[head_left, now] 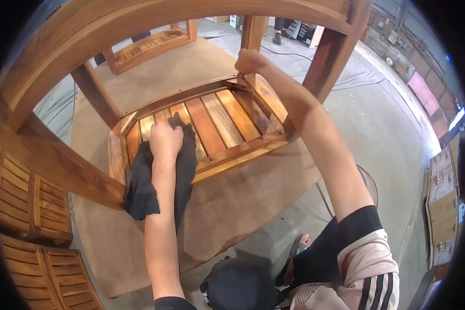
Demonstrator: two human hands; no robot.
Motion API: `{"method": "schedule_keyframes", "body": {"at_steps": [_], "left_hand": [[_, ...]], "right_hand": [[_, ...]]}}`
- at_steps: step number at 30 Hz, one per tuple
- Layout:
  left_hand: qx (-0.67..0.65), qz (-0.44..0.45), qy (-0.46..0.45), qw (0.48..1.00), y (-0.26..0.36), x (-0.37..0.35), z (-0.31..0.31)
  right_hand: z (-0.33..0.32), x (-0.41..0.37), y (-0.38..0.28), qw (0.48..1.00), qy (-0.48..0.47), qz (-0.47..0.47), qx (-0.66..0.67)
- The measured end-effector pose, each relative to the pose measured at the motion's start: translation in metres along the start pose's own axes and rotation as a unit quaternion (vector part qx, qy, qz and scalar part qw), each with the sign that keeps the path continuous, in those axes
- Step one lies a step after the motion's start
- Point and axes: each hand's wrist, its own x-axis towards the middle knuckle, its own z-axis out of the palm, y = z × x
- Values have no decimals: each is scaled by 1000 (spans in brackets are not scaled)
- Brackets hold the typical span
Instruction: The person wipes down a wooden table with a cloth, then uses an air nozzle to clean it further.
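My left hand [165, 138] is closed on a black cloth [187, 160], which hangs in folds on both sides of my wrist. It rests over the slatted panel [212, 119] of an upturned wooden furniture frame [243, 152]. The slats vary from pale yellow to reddish brown. At the far corner, my right hand [250, 61] is curled into a fist beside an upright wooden leg [253, 33]. A small metallic bit shows just under that fist, but what the fingers hold is hidden.
A curved wooden rail [124, 33] arches close overhead. Brown cardboard [232, 222] lies under the frame. Slatted wooden panels [31, 201] stand at left, another wooden frame [150, 49] farther back. Cartons [442, 196] are stacked at right. A person's foot [277, 39] shows behind.
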Motion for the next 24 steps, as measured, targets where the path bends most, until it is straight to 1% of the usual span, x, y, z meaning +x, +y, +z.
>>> {"method": "schedule_keyframes", "body": {"at_steps": [1,3,6,8,9,10,12,13,14,16,17,18,19,21,22,24], "left_hand": [[8,1,6,1000,-1,0,1],[10,5,5,1000,-3,2,3],[32,44,48,997,8,-4,-9],[-21,104,149,983,26,-14,-25],[-21,114,198,973,37,-21,-34],[-31,135,250,958,52,-18,-35],[-128,201,301,923,71,18,-12],[-198,226,286,910,83,42,10],[-173,235,238,926,111,43,7],[-134,322,178,920,134,78,57],[-84,361,131,919,127,98,102],[-35,396,90,913,123,114,134],[-14,397,125,909,132,101,140],[35,437,126,890,128,121,145],[67,461,108,878,125,115,138],[80,475,118,869,129,108,138]], "right_hand": [[1,-3,-3,989,35,70,125],[-1,-5,-8,984,22,84,157],[-7,-18,-15,964,16,110,242],[-27,-69,-24,974,76,-19,213],[-14,-84,-30,943,186,-60,270],[-22,-107,-36,936,246,-94,233],[-36,-152,-47,906,373,-142,142],[-63,-175,-65,969,202,-23,142],[-72,-188,-66,977,180,-22,110],[-75,-211,-64,988,133,-13,75],[-75,-224,-59,987,134,-11,90],[-75,-238,-50,985,139,-13,100],[-77,-250,-40,984,141,-18,108],[-86,-271,-35,978,186,-3,97],[-86,-283,-37,974,200,12,109],[-83,-286,-36,972,196,-14,128]]}}
